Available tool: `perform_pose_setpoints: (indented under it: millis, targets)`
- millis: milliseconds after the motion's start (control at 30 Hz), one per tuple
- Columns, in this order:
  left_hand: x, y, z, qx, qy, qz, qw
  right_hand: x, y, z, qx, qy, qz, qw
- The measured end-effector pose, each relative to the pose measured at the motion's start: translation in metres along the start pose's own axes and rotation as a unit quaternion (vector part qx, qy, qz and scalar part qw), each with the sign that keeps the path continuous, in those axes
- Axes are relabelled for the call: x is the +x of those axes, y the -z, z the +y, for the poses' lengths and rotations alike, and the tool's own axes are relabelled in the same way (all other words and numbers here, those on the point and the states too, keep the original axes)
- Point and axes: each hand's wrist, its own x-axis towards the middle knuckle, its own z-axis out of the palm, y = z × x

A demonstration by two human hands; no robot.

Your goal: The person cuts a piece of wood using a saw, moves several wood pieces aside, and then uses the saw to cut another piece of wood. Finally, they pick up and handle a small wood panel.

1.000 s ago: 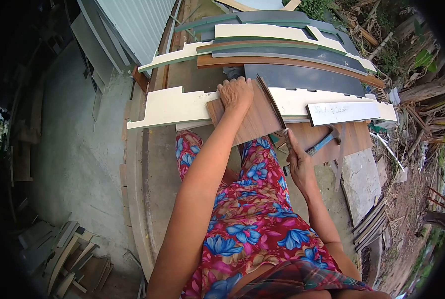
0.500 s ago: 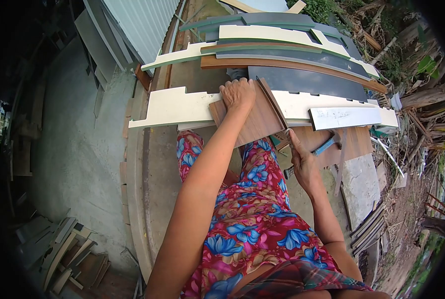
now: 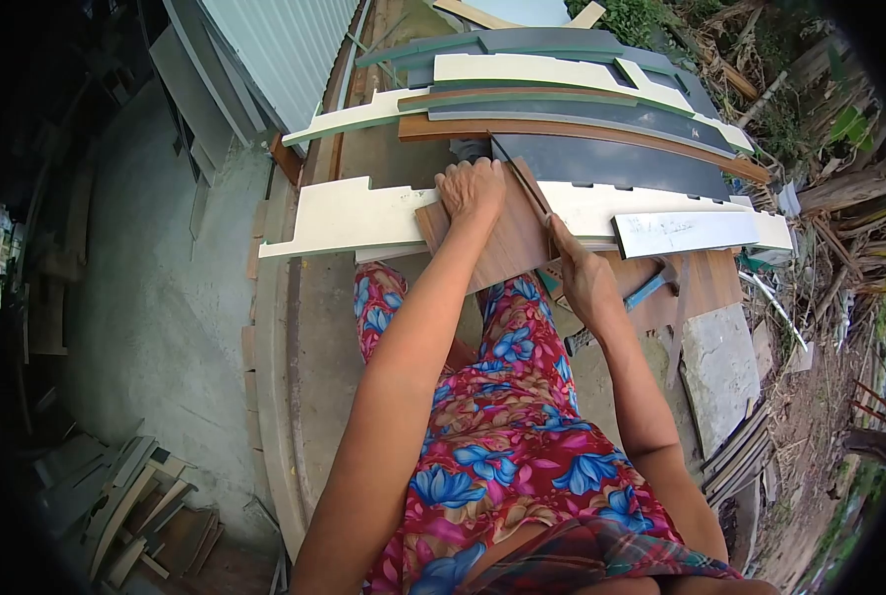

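Note:
A brown wood-grain board (image 3: 512,233) lies at a slant across a long cream panel (image 3: 339,213) in front of my legs. My left hand (image 3: 472,188) presses on its left part with the fingers curled down. Along the board's right edge runs a long, thin, dark, blade-like tool (image 3: 520,177); whether it is a saw or a file I cannot make out. My right hand (image 3: 580,273) is closed around its near end, index finger stretched along it. The near end is hidden in the hand.
A hammer with a blue handle (image 3: 649,288) lies on a brown panel (image 3: 706,283) at my right. Beyond the work are dark grey panels (image 3: 621,164) and a brown strip (image 3: 582,139). A white offcut (image 3: 681,234) rests on the cream panel. Scrap pieces (image 3: 130,506) are piled lower left.
My right hand has moved forward and slightly left, sliding the thin dark tool farther along the board's right edge. My left hand and the board have stayed nearly in place.

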Motion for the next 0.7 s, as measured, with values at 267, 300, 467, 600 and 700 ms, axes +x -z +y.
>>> perform_pose_setpoints:
  millis: [267, 300, 467, 600, 700]
  targets:
    - [-0.002, 0.004, 0.004, -0.009, -0.001, -0.011, 1.0, -0.054, 0.014, -0.005, 0.007, -0.032, -0.036, 0.999]
    - [-0.002, 0.004, 0.004, -0.01, -0.001, -0.01, 1.0, -0.044, 0.013, -0.012, -0.01, -0.038, -0.052, 0.998]
    - [-0.001, 0.002, 0.003, -0.006, 0.004, 0.007, 1.0, 0.013, -0.002, -0.014, 0.002, -0.043, -0.037, 0.998]
    - [-0.001, 0.002, 0.004, -0.007, 0.005, 0.019, 1.0, -0.018, 0.011, -0.01, 0.034, -0.053, -0.039, 0.997]
    - [-0.002, 0.002, 0.003, -0.015, 0.003, 0.004, 1.0, -0.057, 0.011, -0.001, 0.072, 0.024, 0.052, 0.996]
